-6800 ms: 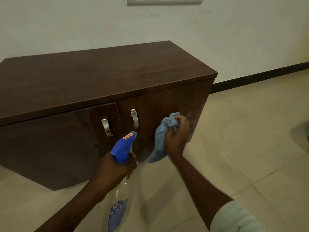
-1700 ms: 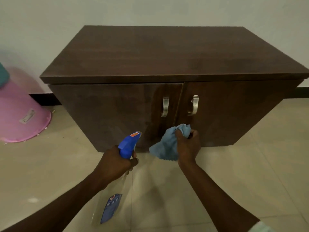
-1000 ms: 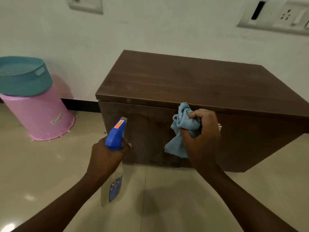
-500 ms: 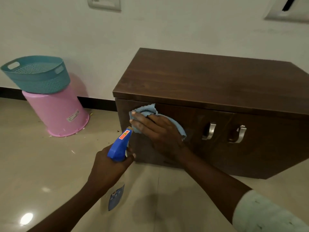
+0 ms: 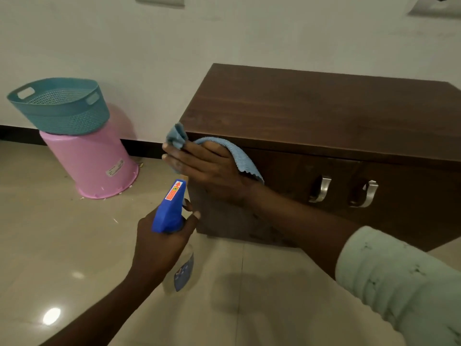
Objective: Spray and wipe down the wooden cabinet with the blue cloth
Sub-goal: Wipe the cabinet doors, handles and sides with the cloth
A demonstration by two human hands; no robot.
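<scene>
The dark wooden cabinet stands against the wall, with two metal handles on its front doors. My right hand lies flat with straight fingers on the blue cloth and presses it against the upper left corner of the cabinet front. A fold of the cloth sticks up past my fingertips. My left hand grips the spray bottle by its neck below the blue trigger head, just left of the cabinet's lower corner. The nozzle points up and away.
An upturned pink bucket stands on the floor left of the cabinet with a teal basket on top. The beige tiled floor stretches in front. Wall sockets sit above.
My right hand has slid the cloth left and up along the cabinet front to its top left corner. The spray bottle in my left hand has stayed put.
</scene>
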